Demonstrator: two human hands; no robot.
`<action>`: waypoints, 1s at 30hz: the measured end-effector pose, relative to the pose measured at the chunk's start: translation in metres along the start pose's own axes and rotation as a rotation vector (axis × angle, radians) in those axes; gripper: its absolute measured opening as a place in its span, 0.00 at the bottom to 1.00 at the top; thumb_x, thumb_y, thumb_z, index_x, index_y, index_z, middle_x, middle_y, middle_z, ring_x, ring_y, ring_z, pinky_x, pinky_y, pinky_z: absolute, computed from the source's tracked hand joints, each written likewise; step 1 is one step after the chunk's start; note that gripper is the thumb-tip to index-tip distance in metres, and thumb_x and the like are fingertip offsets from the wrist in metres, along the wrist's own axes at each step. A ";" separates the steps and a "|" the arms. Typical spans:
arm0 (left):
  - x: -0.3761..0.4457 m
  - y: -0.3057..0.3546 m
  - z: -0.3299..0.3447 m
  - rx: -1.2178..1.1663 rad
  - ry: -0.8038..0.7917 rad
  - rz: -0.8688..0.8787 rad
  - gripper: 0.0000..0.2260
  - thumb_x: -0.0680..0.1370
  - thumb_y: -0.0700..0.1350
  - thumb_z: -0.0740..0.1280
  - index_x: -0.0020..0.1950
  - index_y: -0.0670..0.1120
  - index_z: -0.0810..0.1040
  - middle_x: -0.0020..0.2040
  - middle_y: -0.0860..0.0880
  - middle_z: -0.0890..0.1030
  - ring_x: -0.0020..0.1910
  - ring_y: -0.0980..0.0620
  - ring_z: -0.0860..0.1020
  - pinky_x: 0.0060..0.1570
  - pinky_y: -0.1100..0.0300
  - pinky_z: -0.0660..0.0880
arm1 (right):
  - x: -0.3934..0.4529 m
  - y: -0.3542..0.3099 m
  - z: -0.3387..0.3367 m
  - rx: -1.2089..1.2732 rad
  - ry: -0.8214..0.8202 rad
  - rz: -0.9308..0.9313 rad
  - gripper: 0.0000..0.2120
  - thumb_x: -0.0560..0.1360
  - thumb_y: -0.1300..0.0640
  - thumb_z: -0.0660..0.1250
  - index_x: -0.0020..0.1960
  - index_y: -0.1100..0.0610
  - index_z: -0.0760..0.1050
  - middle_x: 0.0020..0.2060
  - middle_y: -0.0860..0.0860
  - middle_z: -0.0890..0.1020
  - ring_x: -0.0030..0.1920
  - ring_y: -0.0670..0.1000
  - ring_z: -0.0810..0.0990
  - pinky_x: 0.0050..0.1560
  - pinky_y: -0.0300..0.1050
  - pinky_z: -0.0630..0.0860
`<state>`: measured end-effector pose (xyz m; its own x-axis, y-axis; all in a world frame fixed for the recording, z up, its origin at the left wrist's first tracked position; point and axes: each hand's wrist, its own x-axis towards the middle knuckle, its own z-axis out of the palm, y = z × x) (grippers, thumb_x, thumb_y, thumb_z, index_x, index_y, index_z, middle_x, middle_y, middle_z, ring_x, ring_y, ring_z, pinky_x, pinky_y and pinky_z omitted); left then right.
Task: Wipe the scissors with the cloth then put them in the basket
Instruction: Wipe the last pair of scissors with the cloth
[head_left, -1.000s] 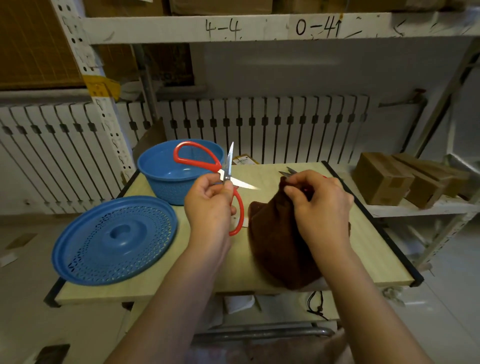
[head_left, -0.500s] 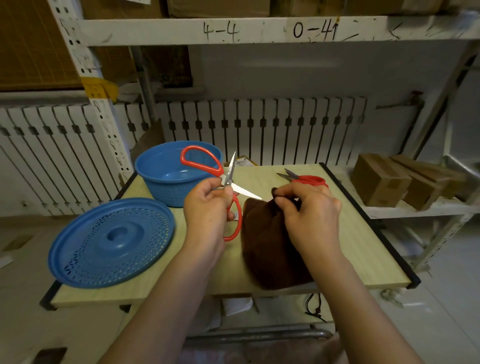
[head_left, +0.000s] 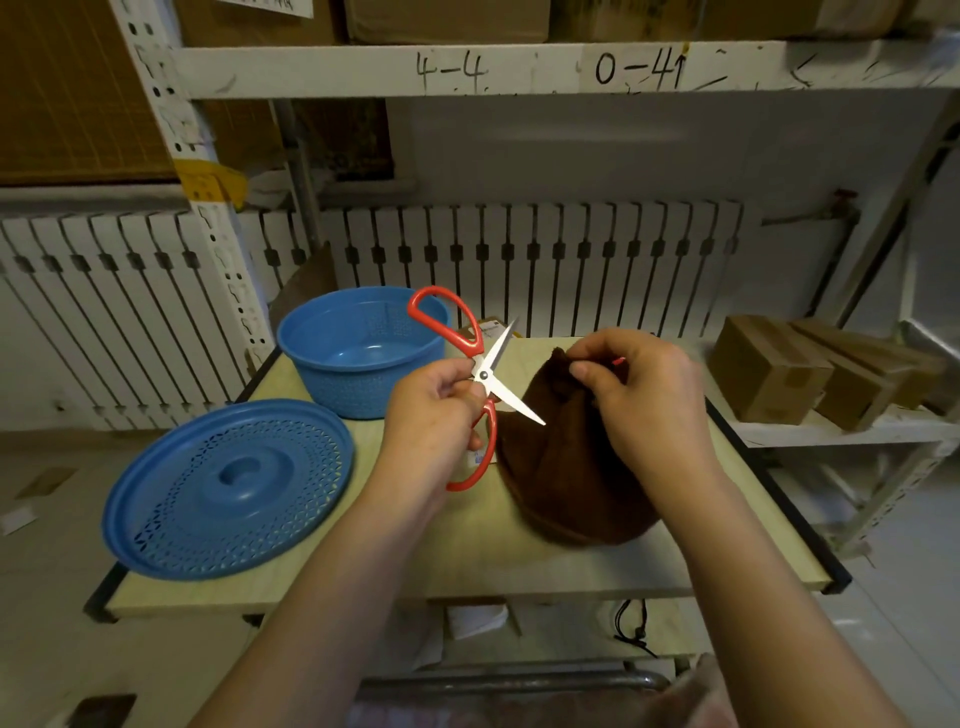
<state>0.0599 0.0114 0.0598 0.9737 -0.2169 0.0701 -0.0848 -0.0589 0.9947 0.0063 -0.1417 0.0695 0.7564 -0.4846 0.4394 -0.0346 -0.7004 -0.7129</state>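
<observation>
My left hand (head_left: 431, 415) grips red-handled scissors (head_left: 480, 364) near the pivot, above the table, blades spread apart. One blade points up, the other points right toward the brown cloth (head_left: 561, 467). My right hand (head_left: 639, 395) pinches the top of that cloth and lifts it into a peak while its lower part rests on the table. The blue basket (head_left: 358, 353) stands behind my left hand. A second pair of red scissors is almost fully hidden behind my right hand.
A blue perforated lid (head_left: 228, 488) lies on the left of the wooden table (head_left: 467, 566). Cardboard boxes (head_left: 769, 369) sit on a shelf to the right. A white radiator runs along the wall behind.
The scissors have tilted, with the upper handle moving right over the basket's rim. My right hand has drawn the cloth's top closer to the blades, covering the second scissors.
</observation>
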 end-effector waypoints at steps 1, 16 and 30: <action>0.000 0.001 0.000 0.008 -0.011 -0.002 0.11 0.80 0.37 0.63 0.61 0.45 0.79 0.36 0.52 0.79 0.27 0.59 0.73 0.31 0.64 0.74 | 0.000 -0.001 0.001 0.000 -0.022 -0.022 0.08 0.77 0.58 0.67 0.51 0.46 0.79 0.47 0.42 0.77 0.50 0.43 0.73 0.51 0.39 0.72; -0.004 -0.007 0.012 0.183 0.045 0.016 0.13 0.78 0.38 0.66 0.60 0.49 0.80 0.44 0.54 0.83 0.44 0.56 0.80 0.59 0.52 0.75 | -0.020 0.000 0.021 0.589 -0.176 0.200 0.09 0.72 0.70 0.70 0.41 0.56 0.81 0.35 0.50 0.84 0.36 0.46 0.82 0.40 0.37 0.79; -0.014 -0.015 0.021 0.408 0.085 0.151 0.15 0.77 0.39 0.67 0.62 0.50 0.80 0.48 0.53 0.82 0.50 0.55 0.79 0.55 0.60 0.73 | -0.033 0.000 0.041 0.820 0.031 0.291 0.05 0.70 0.72 0.71 0.43 0.64 0.78 0.34 0.51 0.84 0.35 0.45 0.83 0.38 0.36 0.79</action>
<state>0.0434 -0.0051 0.0428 0.9563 -0.1731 0.2356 -0.2878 -0.4165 0.8623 0.0079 -0.1040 0.0323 0.7722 -0.6080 0.1843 0.2661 0.0461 -0.9628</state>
